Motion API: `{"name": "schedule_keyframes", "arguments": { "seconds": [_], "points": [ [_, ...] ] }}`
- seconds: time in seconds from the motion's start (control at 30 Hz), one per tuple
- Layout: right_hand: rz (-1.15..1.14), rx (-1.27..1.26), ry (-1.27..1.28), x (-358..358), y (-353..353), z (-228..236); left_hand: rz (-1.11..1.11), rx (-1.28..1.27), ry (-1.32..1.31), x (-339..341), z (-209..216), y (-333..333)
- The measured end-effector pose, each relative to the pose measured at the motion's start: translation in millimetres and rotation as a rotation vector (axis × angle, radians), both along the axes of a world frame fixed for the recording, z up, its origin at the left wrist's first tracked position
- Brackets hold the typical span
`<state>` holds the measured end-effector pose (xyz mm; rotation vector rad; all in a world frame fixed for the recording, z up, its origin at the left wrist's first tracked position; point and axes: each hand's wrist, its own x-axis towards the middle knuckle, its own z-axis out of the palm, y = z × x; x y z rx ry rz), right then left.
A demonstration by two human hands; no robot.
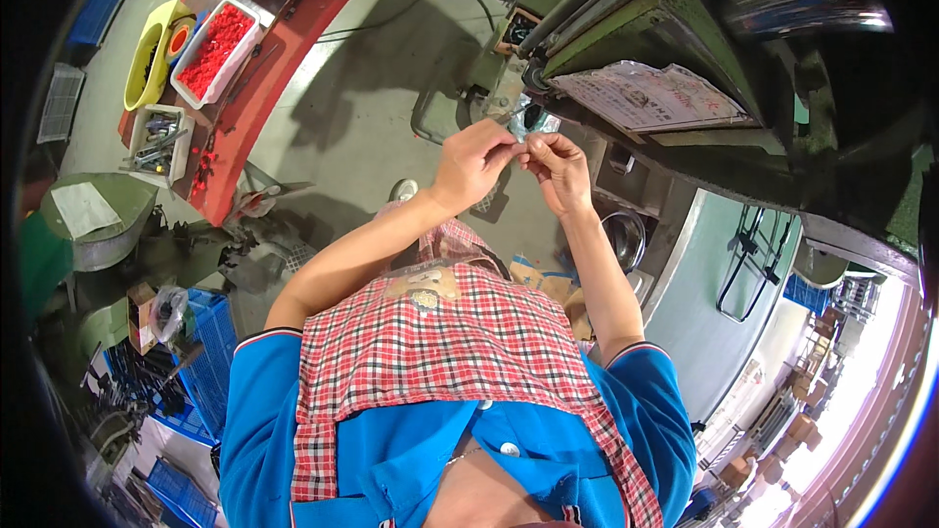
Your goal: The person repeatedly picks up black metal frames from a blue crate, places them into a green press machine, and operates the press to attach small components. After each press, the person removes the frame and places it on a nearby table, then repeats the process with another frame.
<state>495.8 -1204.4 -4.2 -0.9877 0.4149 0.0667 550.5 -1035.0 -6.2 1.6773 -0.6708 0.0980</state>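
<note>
Pinching: left hand (476, 166) and right hand (559, 172) are meeting tip to tip, apparently holding between them a piece I'm barely making out; long axis isn't showing, neither hand sitting nearer.

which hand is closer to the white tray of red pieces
Left. The left hand is to the right of the tray and slightly lower in the picture; the right hand is beside the left one, farther right from the tray.

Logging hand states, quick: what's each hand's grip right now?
Left hand: closed in a pinch; whether it holds anything can't be told.
Right hand: also pinched closed; anything held can't be made out.
</note>
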Motion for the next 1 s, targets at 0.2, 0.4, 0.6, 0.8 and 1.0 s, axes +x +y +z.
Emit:
{"name": "schedule_keyframes", "arguments": {
  "seconds": [0.2,0.4,0.6,0.8,1.0],
  "points": [
    [-0.009,-0.287,0.079,47.5,-9.4,-12.2,0.09,0.001,0.483,-13.8,-19.6,62.5],
    [-0.067,-0.172,0.044,52.4,2.6,-3.4,0.428,-0.126,0.707,-73.4,-49.3,176.6],
    [-0.053,-0.818,-0.28,54.0,-10.0,-40.4,0.978,-0.211,0.636,-147.8,-62.2,312.2],
    [-0.183,-1.651,-0.401,45.7,7.4,-71.5,1.614,-0.448,0.301,-240.9,-48.5,522.2],
    [0.018,-1.879,-0.093,15.0,46.0,-67.4,1.869,-0.714,0.148,-317.7,-37.0,703.2]
  ]
}}
